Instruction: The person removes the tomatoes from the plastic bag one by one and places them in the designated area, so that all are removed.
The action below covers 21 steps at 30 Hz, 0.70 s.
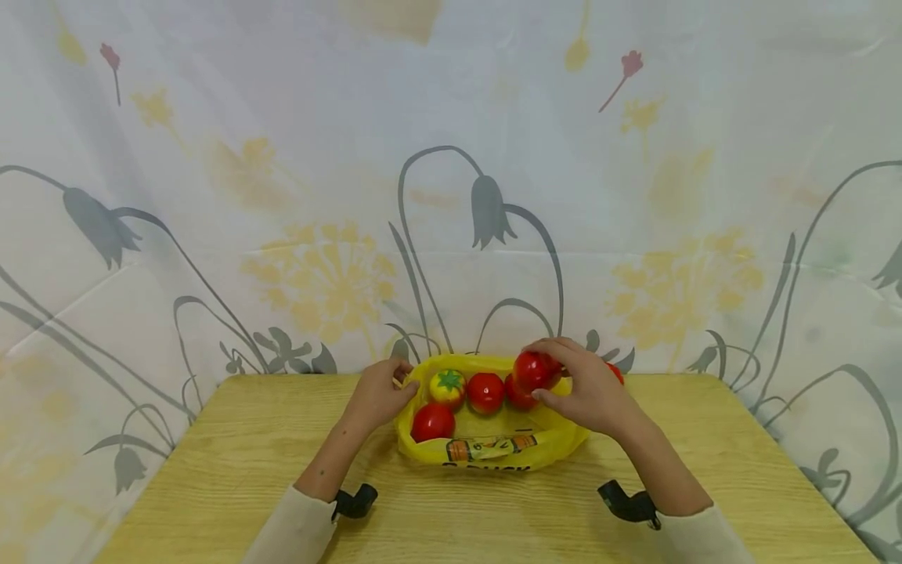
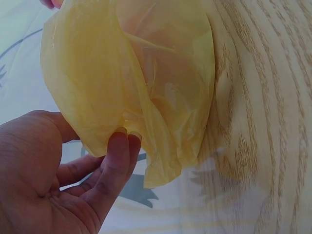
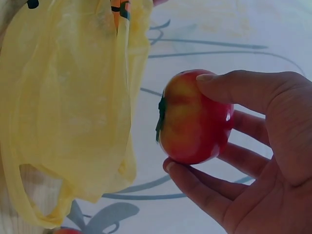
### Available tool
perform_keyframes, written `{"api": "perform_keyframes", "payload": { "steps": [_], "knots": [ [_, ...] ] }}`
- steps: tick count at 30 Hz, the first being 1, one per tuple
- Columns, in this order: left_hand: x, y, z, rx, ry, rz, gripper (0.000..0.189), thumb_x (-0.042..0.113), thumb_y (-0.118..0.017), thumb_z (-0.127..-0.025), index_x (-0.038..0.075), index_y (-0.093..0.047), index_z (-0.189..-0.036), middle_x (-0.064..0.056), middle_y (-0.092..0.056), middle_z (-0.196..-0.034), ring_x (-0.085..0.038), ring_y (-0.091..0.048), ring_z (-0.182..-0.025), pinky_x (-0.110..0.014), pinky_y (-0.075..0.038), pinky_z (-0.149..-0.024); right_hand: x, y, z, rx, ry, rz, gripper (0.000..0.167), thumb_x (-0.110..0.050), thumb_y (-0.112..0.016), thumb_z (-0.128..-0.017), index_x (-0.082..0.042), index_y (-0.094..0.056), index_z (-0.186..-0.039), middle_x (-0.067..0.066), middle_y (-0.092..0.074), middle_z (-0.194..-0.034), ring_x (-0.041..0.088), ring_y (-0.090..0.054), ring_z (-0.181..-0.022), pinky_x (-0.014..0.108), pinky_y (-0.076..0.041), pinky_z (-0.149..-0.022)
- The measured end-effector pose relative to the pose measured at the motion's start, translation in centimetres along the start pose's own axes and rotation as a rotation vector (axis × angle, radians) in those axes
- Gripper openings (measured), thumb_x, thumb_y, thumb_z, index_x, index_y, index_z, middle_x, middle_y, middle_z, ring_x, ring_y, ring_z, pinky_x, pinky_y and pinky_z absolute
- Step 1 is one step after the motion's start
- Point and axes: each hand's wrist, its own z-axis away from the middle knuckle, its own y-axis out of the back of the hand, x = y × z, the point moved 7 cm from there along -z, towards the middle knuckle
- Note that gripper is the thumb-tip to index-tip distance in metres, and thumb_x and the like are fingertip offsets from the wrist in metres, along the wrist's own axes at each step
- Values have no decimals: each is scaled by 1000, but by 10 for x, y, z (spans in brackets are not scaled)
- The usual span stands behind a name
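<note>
A yellow plastic bag (image 1: 564, 450) lies spread open on the table with several red tomatoes (image 1: 485, 393) inside; one shows its green leafy top. At its left edge, my left hand (image 1: 380, 394) pinches the thin plastic (image 2: 92, 73) between thumb and fingers. My right hand (image 1: 588, 388) grips another tomato (image 3: 195, 119) above the right side of the bag, thumb on one side and fingers on the other. This tomato is glossy red, yellowish round its green top, which faces the bag in the right wrist view.
Partly hidden behind my right hand, another red tomato (image 1: 615, 373) sits at the back of the wooden table (image 1: 232, 454). A white cloth with printed flowers (image 1: 451, 274) hangs behind the table's far edge. Black wrist mounts (image 1: 627, 503) stick out from both sleeves.
</note>
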Motion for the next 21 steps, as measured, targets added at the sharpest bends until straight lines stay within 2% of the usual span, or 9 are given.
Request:
{"api": "perform_keyframes", "payload": {
  "steps": [9, 16, 21],
  "knots": [
    [0, 0, -1, -4, 17, 8, 27, 13, -75, -98, -2, -72, -120, -14, -71, -107, -25, -69, -88, -40, -61, -77, 12, 7, -1, -1, -30, 28, 56, -8, -86, -87, -7, -65, -138, 13, -64, -138, 28, -67, -106, 46, -61, -87],
    [0, 0, -3, -2, -5, 7, 27, 13, -74, -98, -3, -72, -120, -14, -71, -106, -26, -69, -87, -41, -61, -76, 18, 13, 0, 9, -47, 26, 56, -7, -86, -87, -6, -65, -138, 14, -65, -137, 27, -67, -103, 48, -61, -86],
    [-2, -2, 0, -11, 8, 1, 27, 14, -75, -98, -2, -72, -120, -13, -71, -106, -26, -69, -88, -40, -61, -77, 21, 15, 4, 17, -64, 32, 56, -7, -86, -87, -5, -65, -138, 15, -66, -137, 31, -66, -108, 49, -62, -87]
  ]
}}
